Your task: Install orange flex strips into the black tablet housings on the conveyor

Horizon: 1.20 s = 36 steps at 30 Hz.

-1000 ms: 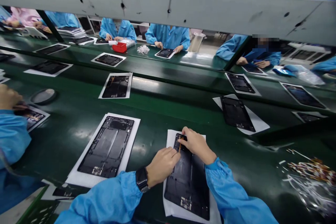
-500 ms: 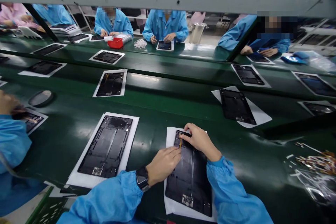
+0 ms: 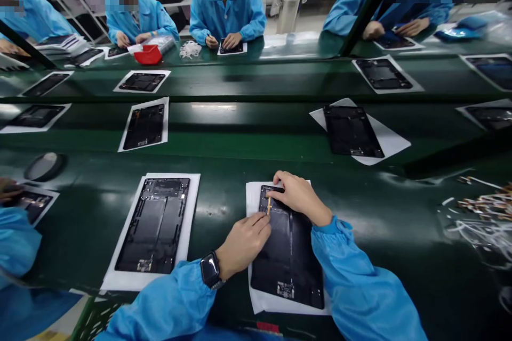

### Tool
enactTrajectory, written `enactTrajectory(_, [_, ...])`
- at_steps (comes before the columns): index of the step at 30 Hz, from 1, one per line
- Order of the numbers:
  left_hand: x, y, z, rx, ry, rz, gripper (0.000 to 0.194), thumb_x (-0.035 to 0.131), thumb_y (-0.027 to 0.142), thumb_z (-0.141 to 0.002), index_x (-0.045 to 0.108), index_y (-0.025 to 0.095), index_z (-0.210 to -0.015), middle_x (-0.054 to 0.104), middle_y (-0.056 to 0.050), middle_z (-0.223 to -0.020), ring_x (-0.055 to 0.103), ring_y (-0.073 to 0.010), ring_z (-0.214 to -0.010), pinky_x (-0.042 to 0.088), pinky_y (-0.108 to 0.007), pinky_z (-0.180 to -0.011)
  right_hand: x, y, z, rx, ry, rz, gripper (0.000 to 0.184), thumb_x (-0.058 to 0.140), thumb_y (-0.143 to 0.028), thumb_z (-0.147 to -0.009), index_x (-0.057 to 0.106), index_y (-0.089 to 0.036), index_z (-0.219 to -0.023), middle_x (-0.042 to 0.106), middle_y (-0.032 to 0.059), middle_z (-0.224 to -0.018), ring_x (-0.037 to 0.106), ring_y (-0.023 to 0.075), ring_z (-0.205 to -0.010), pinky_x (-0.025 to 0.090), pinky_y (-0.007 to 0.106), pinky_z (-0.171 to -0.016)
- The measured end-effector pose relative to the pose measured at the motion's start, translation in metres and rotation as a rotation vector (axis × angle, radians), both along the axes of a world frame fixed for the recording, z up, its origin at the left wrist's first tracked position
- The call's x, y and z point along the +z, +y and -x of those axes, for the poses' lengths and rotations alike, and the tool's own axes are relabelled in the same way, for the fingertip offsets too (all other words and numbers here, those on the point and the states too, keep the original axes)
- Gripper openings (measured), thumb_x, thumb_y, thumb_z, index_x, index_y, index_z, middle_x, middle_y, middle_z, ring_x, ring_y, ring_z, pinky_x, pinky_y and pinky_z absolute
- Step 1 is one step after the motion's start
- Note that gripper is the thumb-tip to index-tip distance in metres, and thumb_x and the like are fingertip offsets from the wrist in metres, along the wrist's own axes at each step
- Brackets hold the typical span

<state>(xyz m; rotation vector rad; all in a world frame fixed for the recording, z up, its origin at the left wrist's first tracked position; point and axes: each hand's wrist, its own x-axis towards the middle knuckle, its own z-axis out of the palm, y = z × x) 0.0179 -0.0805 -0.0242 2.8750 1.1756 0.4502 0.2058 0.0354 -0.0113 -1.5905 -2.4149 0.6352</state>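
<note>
A black tablet back frame (image 3: 290,256) lies on a white sheet (image 3: 256,301) on the green belt in front of me. My left hand (image 3: 242,245), with a black watch at the wrist, is curled and pinches the lower end of a thin orange flex strip (image 3: 269,205) on the frame's upper left part. My right hand (image 3: 294,197) rests on the frame's top edge, fingertips pressed at the strip's upper end. Both sleeves are blue.
A second frame on white paper (image 3: 154,224) lies to my left. More frames (image 3: 350,130) sit on the belts beyond. A pile of small strips and white scraps (image 3: 486,216) is at the right. A neighbour's blue sleeve (image 3: 16,240) is at the left; other workers sit across.
The camera has tilted down, so the grey beam left the view. My hands have stayed on the frame's top end, the left fingertips close under the orange strip.
</note>
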Motion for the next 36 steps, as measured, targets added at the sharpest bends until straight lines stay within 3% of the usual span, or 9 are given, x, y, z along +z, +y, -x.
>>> enactTrajectory(24, [0.0013,-0.0017,-0.0015,-0.003,0.010,-0.016,0.024,0.038,0.012,-0.100,0.061,0.008,-0.106,0.065,-0.013,-0.119,0.059,-0.0240,-0.116,0.054,-0.032,-0.086,0.0013,-0.0006,-0.0004,-0.003,-0.020,-0.004,0.029,0.076,-0.040,-0.080,0.055,-0.023,-0.092,0.063,-0.0006,-0.090,0.059,0.0177,-0.076,0.030,0.027,-0.061])
enactTrajectory(36, [0.0039,-0.0015,-0.0036,-0.035,0.069,0.024,0.016,0.048,0.012,-0.096,0.060,0.007,-0.105,0.064,-0.016,-0.122,0.058,-0.0264,-0.119,0.052,-0.036,-0.090,-0.0005,0.0001,0.0009,0.000,-0.044,-0.016,0.029,0.075,-0.041,-0.080,0.056,-0.023,-0.093,0.064,0.0006,-0.091,0.060,0.0183,-0.076,0.031,0.028,-0.061])
